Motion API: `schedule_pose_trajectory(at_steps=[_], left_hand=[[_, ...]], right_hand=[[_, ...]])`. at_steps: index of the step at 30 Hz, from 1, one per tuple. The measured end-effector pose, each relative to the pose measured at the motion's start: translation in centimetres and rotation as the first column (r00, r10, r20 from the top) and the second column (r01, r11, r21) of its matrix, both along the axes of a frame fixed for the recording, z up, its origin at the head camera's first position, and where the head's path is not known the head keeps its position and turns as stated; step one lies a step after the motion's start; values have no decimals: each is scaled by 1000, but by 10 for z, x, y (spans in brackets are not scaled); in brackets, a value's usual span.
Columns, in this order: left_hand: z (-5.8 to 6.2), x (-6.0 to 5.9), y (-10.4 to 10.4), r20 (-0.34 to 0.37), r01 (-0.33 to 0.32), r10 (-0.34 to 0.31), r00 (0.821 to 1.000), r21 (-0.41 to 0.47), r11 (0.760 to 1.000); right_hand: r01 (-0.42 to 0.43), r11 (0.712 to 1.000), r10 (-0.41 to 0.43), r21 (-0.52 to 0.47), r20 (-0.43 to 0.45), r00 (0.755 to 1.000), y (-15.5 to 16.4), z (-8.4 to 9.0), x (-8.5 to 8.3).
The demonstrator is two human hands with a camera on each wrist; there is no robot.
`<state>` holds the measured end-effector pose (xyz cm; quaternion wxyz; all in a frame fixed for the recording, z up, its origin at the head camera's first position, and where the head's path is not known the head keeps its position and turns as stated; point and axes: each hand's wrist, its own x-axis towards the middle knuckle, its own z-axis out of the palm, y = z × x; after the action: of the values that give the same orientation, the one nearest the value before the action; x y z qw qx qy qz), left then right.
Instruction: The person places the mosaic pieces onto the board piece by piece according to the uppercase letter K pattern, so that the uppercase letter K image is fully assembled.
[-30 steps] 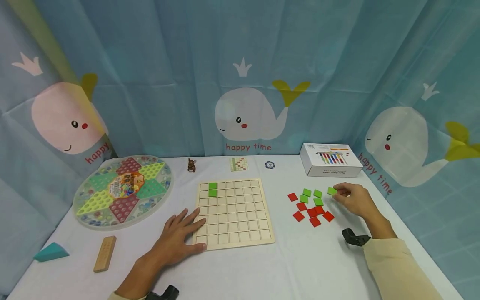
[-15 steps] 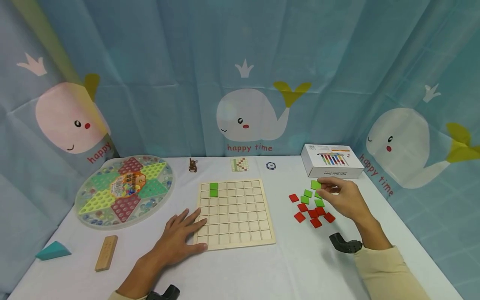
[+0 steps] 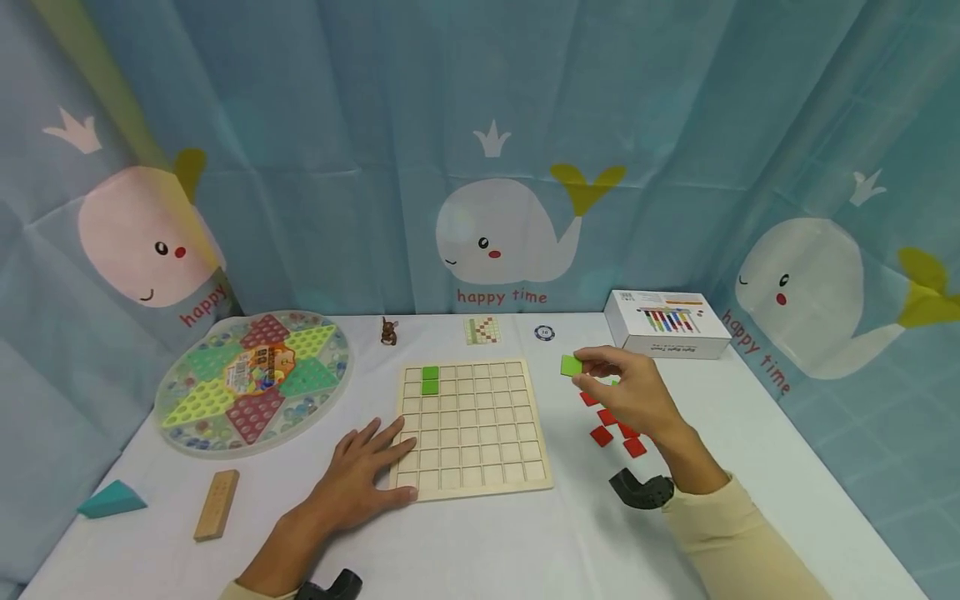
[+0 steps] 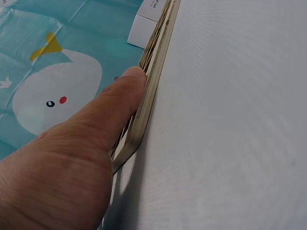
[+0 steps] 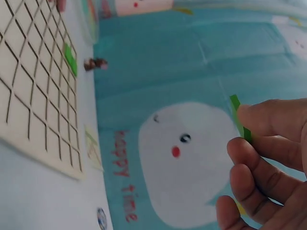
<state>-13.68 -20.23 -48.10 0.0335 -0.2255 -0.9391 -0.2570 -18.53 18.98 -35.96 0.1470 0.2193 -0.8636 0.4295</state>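
It looked like a staged play corner or recording booth rather than a lived-in room. A blue curtain point(image 3: 360, 125) printed with cartoon whales and the words "happy time" closed off the back and both sides of a table point(image 3: 525, 542) under a white cloth. On it lay children's games: a round Chinese checkers set point(image 3: 255, 379), a wooden grid board point(image 3: 472, 429), and a small game box point(image 3: 666, 323).

Round Chinese-checkers board point(image 3: 253, 382) far left on the worktop point(image 3: 495, 542), wooden block point(image 3: 217, 504) and teal wedge point(image 3: 111, 499) nearer, white box point(image 3: 666, 323) far right, whale curtain point(image 3: 510, 233) behind.
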Motion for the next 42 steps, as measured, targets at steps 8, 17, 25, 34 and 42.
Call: schedule_pose_trajectory(at_steps=[8,17,25,34,42], left_hand=[[0,0,-1,0,1,-1,1000,1,1000],[0,-1,-2,-17,2,-2,1000,-8,1000],[1,-1,-2,-12,-6,6,1000,-20,1000],[-2,0,-2,-28,6,-6,1000,-7,1000],[-2,1,0,-30,-1,1,1000,-3,1000]], right_hand=[[-110,993,110,-41,-4,994,-40,-9,-13],[-151,989,150,1,95,984,-94,-29,-28],[-219,975,212,25,161,964,-134,-54,-44],[-215,971,177,105,288,941,-164,-82,-55],[-216,946,145,242,281,949,-177,-88,-61]])
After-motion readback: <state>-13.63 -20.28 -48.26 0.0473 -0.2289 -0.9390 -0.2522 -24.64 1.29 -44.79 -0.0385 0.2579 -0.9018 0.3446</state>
